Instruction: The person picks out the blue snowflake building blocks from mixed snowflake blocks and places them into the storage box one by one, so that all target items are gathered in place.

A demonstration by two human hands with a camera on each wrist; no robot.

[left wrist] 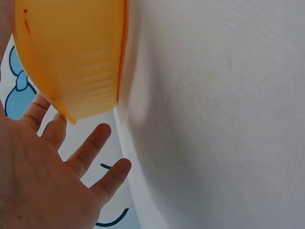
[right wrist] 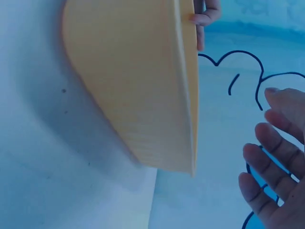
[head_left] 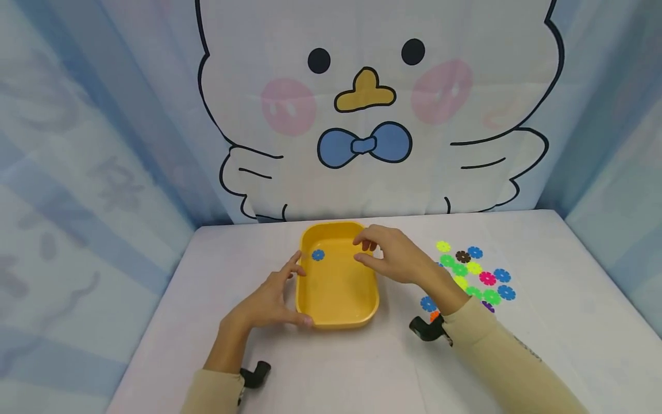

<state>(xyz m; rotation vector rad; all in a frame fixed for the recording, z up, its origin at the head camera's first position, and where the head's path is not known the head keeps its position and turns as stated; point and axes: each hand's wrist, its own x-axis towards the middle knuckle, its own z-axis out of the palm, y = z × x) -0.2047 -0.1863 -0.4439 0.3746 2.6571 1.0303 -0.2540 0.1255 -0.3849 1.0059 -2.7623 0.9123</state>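
Small dark print runs along the right beige sleeve (head_left: 512, 368), too small to be read. A short red mark (left wrist: 26, 22) is seen on the outer wall of the yellow plastic tray (head_left: 338, 287) in the left wrist view; whether it is lettering cannot be told.

The tray is set on the white-covered table (head_left: 336, 374) at centre, between the two hands, which are held apart. The tray's left side is lightly gripped by the left hand (head_left: 266, 300): fingertips are laid over the left rim, one finger is bent over it, the thumb is stretched to the near left corner, and the ring and little fingers are splayed off the tray. The right hand (head_left: 391, 253) is held above the tray's right rim, palm turned inward, fingers loosely bent, thumb parted from them; nothing is seen between the fingertips.

One blue slotted flower disc (head_left: 318, 255) is seen inside the tray, near the left wall. More multicoloured slotted discs (head_left: 488, 279) are scattered on the table at right, some partly covered by the right forearm. Black wrist mounts (head_left: 257, 375) are worn at both cuffs. A cartoon-print curtain (head_left: 364, 184) is hung behind.
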